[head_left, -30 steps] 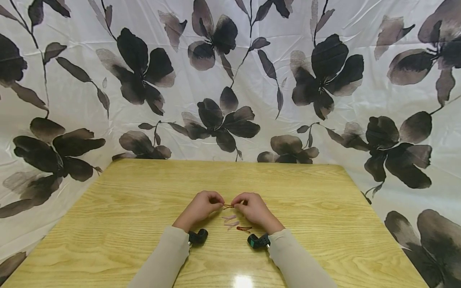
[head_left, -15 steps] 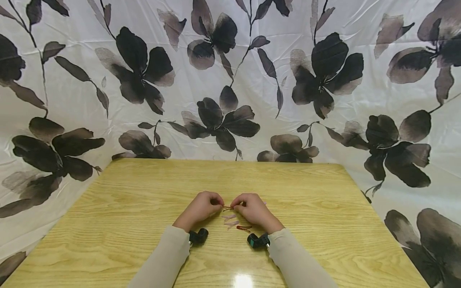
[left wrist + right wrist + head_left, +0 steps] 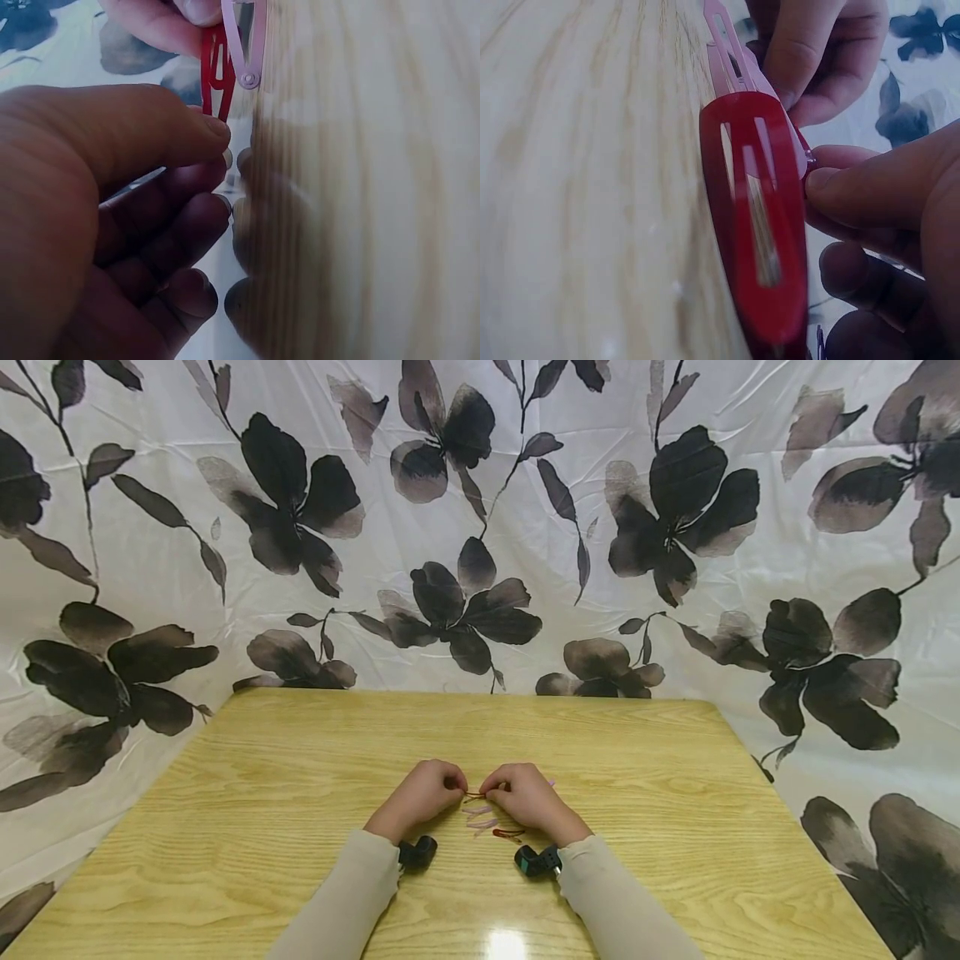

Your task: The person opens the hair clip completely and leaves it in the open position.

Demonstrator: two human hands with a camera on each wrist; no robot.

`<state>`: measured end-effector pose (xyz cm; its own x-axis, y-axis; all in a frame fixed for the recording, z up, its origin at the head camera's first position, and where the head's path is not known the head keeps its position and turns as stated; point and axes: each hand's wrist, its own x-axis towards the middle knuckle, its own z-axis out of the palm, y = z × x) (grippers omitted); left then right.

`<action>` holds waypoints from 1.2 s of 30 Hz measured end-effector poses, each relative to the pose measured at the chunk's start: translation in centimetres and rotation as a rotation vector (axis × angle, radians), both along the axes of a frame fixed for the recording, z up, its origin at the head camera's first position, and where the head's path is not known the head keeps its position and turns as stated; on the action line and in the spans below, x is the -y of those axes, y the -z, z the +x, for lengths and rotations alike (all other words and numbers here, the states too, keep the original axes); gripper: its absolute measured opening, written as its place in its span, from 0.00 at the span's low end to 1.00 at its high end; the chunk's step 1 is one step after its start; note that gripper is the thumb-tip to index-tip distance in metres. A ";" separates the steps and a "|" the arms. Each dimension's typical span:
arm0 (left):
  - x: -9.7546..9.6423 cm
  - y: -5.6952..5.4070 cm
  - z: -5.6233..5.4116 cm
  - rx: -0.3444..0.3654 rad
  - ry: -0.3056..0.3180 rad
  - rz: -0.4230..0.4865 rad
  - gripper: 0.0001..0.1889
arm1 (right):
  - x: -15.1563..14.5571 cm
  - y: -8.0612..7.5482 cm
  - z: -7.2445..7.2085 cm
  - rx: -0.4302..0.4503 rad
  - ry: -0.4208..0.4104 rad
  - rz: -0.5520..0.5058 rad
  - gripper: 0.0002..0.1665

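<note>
A red snap hair clip [image 3: 475,794] spans the small gap between the two hands, just over the table. The left hand [image 3: 423,795] pinches one end between thumb and fingertips. At the other end, the right hand [image 3: 527,793] grips the clip in the same way. In the left wrist view the held red clip [image 3: 217,71] appears opened out, its lower tip under the thumb. Two pink hair clips [image 3: 480,824] lie on the table nearer the person. Beside them rests a second red hair clip [image 3: 508,834], large in the foreground of the right wrist view [image 3: 761,225].
The wood-grain table [image 3: 300,743] reaches back to a white floral cloth [image 3: 555,552]. A bit of pink [image 3: 552,782] shows behind the right hand, mostly hidden. Black wrist cameras [image 3: 417,853] sit at both cuffs, low over the table.
The left hand and its cuff have shifted very slightly right. Both hands keep their pinch on the red hair clip, and the clips on the table have not moved.
</note>
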<state>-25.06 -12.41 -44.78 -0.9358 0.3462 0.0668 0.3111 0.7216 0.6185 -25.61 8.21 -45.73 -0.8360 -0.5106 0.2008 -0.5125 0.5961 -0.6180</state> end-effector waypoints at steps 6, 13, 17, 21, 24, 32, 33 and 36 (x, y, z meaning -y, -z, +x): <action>-0.2 -0.2 0.1 -0.016 -0.001 -0.026 0.05 | 0.0 -0.2 0.2 -0.010 -0.010 0.017 0.08; -0.3 -0.1 0.1 -0.023 -0.005 -0.039 0.05 | 0.0 -0.4 0.2 -0.013 -0.015 0.034 0.08; -0.3 -0.1 0.1 -0.023 -0.010 -0.043 0.05 | 0.0 -0.4 0.2 -0.010 -0.016 0.037 0.08; -0.3 -0.1 0.1 -0.022 -0.014 -0.051 0.05 | 0.0 -0.4 0.3 -0.007 -0.017 0.039 0.08; -0.3 -0.2 0.1 -0.021 -0.015 -0.058 0.05 | 0.0 -0.5 0.3 0.001 -0.013 0.042 0.08; -0.1 0.0 0.0 -0.024 -0.013 -0.069 0.05 | -0.1 -0.5 0.3 0.005 -0.013 0.038 0.08; 0.0 0.0 0.0 -0.027 -0.013 -0.074 0.05 | -0.1 -0.5 0.3 0.012 -0.008 0.037 0.08; 0.0 0.0 -0.1 -0.026 -0.014 -0.074 0.05 | -0.1 -0.5 0.4 0.018 -0.007 0.034 0.08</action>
<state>-25.15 -12.42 -44.80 -0.9387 0.3384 0.0657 0.3162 0.7696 0.5548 -25.25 8.30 -45.22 -0.8359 -0.5224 0.1686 -0.5057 0.6134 -0.6066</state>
